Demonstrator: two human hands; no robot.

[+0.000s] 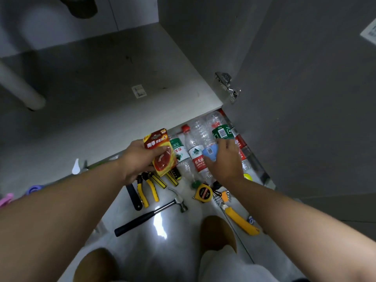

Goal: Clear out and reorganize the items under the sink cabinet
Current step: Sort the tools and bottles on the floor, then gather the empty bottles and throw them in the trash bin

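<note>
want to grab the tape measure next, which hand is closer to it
Right. The right hand, holding a small blue item, is just past the yellow tape measure. The left hand, gripping a red card pack, is farther off to its left, over the pliers.

The red-and-yellow cardboard blister pack [161, 153] carries white lettering. A small pale blue plastic block [210, 152]. One clear plastic bottle [198, 157] wears a red-and-white label, a second clear bottle [221, 133] green. Yellow-and-black metal pliers [146, 188]; yellow round tape measure [203, 193].
</note>
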